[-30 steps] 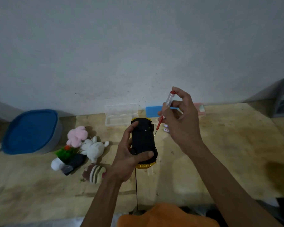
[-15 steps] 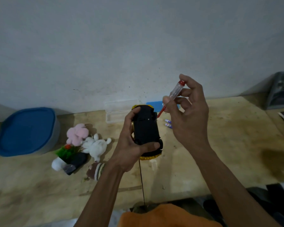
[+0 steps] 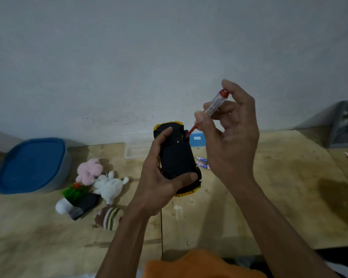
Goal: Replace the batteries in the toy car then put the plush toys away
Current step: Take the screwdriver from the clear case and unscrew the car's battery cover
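My left hand (image 3: 159,183) grips the yellow toy car (image 3: 176,157), held upside down above the table with its black underside facing me. My right hand (image 3: 231,137) holds a clear-handled screwdriver (image 3: 213,107) with a red cap and red shaft; its tip touches the far right part of the car's underside. Two small batteries (image 3: 201,161) lie on the table just right of the car. Several plush toys lie to the left: a pink one (image 3: 89,170), a white bunny (image 3: 110,186), a green-topped one (image 3: 74,194) and a striped one (image 3: 110,217).
A grey tub with a blue lid (image 3: 31,165) stands at the far left. A clear plastic box (image 3: 137,147) and a blue flat item (image 3: 197,139) sit by the wall behind the car. A grey container (image 3: 346,125) is at the right edge. Orange cloth (image 3: 199,265) lies near me.
Both hands lifted the car and the screwdriver higher. The screwdriver tip went from beside the car onto its underside.
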{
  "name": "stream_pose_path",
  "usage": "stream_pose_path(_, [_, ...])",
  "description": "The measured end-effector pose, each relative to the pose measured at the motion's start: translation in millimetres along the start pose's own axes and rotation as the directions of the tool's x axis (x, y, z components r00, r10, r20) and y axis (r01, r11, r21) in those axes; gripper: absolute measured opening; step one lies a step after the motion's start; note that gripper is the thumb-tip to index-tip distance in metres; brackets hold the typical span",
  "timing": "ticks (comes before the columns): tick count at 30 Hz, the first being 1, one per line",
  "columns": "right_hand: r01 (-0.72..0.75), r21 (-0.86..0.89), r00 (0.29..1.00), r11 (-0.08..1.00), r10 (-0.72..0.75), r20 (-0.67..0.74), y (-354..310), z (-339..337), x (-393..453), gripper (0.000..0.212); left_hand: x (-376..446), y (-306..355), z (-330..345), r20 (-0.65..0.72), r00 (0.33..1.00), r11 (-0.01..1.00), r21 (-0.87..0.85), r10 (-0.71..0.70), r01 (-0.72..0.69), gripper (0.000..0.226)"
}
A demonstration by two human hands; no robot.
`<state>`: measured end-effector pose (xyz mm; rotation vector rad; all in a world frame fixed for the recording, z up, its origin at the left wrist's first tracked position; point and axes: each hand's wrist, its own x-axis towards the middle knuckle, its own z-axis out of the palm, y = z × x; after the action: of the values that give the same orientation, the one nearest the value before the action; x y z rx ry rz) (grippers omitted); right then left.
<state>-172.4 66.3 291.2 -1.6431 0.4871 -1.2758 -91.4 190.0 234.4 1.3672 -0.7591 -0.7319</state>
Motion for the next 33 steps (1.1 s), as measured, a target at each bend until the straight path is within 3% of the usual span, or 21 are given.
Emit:
stream_pose_path(12, [-0.006, 0.038, 0.999, 0.999, 0.005, 0.034, 11.3, -33.3, 13.3, 0.055, 6.9, 10.8, 33.8, 0.022, 1.0, 0.99, 0.138, 0.021, -0.024, 0.11])
stream_pose_path(20, [-0.032, 0.033, 0.999, 0.999, 0.031, 0.039, 15.2, -42.7, 15.7, 0.054, 9.6, 11.9, 43.1, 0.021, 1.0, 0.991, 0.136, 0.002, -0.005, 0.111])
stream_pose_path(33, [0.08, -0.096, 0.973, 0.992, -0.057, 0.225, 13.6, -52.7, 25.0, 0.051, 9.5, 14.6, 47.1, 0.023, 0.999, 0.998, 0.064, -0.022, 0.02, 0.107])
